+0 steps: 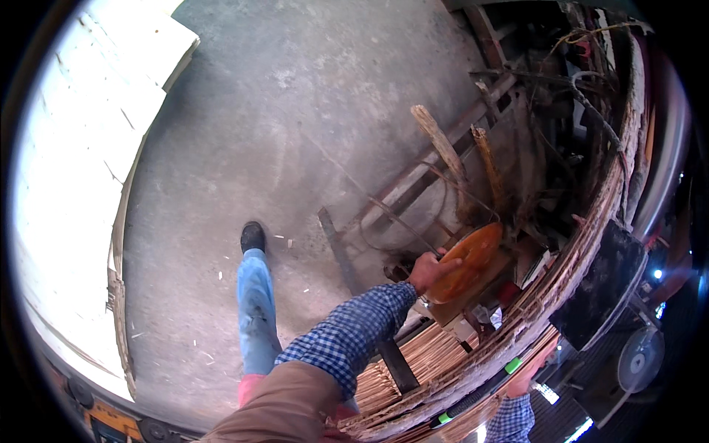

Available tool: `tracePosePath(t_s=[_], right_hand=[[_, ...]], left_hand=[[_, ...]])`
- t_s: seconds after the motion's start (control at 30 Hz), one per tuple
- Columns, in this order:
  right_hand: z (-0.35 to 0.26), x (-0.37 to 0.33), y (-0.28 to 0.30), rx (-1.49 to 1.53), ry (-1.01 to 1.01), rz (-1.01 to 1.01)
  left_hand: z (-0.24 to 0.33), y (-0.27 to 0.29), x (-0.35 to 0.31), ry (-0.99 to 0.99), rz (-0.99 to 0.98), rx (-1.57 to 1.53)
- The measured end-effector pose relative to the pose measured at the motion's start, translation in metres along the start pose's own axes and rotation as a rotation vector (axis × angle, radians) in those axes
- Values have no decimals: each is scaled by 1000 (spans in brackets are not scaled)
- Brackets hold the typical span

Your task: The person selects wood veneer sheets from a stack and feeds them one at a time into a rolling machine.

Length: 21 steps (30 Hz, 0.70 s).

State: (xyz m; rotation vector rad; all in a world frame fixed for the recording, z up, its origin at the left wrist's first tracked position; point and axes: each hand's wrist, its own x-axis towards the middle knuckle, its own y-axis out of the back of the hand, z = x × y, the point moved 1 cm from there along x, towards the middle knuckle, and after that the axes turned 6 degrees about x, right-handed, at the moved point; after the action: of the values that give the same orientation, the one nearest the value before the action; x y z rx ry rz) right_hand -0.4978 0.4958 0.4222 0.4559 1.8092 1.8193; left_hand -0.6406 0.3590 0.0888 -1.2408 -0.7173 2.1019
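My left hand (428,272), at the end of a blue checked sleeve, is closed on the rim of an orange round disc (473,260). The thumb lies over its face, and the other fingers are partly hidden. The disc is tilted, above a brown board beside the layered wooden edge. At the lower right, my right hand (526,375) is by that edge, close to a black strip with bright green ends (476,393). Its fingers are small and blurred here, so whether it grips anything does not show.
Rough wooden sticks (442,144) stand up near a metal frame (402,184) on the right. A stack of thin wood sheets (425,354) lies below the disc. A large white panel (81,162) fills the left side. Grey concrete floor (295,96) carries small white scraps.
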Motion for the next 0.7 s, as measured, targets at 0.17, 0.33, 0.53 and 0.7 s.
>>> tracePosePath(t_s=[0.17, 0.33, 0.53, 0.7], right_hand=[[-34, 17, -4, -21, -18, 43], [-71, 37, -4, 132, 69, 150], [-75, 32, 6, 134, 219, 318], [-69, 30, 1, 49, 266, 439]], left_hand=[[-19, 11, -3, -72, -82, 397], [11, 109, -86, -113, 79, 66], [43, 221, -335, -53, 652, 185], [-19, 218, -592, -115, 1160, 39]])
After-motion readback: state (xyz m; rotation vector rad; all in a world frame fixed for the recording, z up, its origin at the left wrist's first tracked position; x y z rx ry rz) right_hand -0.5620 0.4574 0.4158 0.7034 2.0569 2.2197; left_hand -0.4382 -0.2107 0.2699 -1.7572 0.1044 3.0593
